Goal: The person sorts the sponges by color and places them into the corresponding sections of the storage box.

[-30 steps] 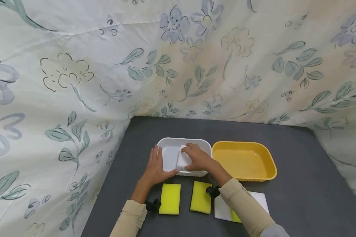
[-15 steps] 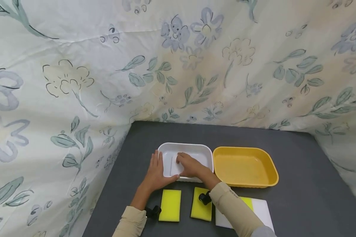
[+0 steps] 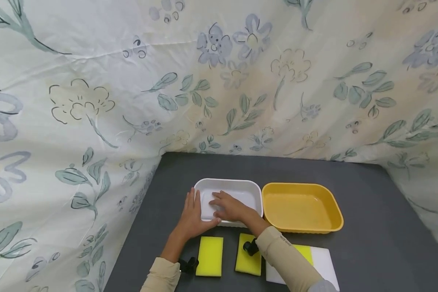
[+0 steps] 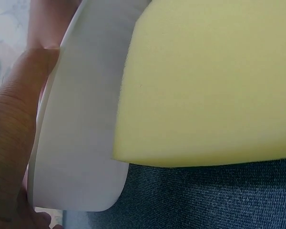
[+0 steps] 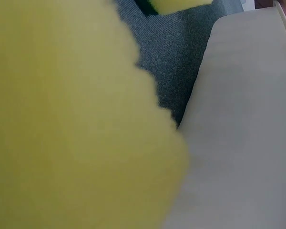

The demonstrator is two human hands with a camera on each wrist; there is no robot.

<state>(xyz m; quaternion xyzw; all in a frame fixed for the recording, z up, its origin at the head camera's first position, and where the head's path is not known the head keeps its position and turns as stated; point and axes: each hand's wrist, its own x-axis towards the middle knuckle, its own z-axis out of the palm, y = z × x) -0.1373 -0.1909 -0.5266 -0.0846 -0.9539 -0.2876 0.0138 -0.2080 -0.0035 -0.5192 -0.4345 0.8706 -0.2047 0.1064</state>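
My left hand (image 3: 192, 217) rests along the left end of the white tray (image 3: 241, 185), fingers straight and thumb on the front rim. In the left wrist view its thumb side lies against the tray's outer wall (image 4: 81, 124). Inside the tray, my right hand (image 3: 230, 207) reaches low with its fingers spread apart. The white sponge below that hand blends into the white floor and is mostly hidden. Nearer me lie two yellow sponges, a left one (image 3: 209, 256) and a right one (image 3: 243, 264) partly under the right wrist's camera.
A yellow tray (image 3: 302, 202) with nothing in it stands against the white tray's right side. White sponges (image 3: 325, 265) and a yellow sponge (image 3: 304, 252) lie at front right, partly behind my right sleeve. A flowered cloth (image 3: 219, 101) rises behind the dark table (image 3: 365, 211).
My right hand has moved left inside the white tray with the white sponge, and its fingers have spread off it. The left hand stays at the rim. The head view has tilted slightly up.
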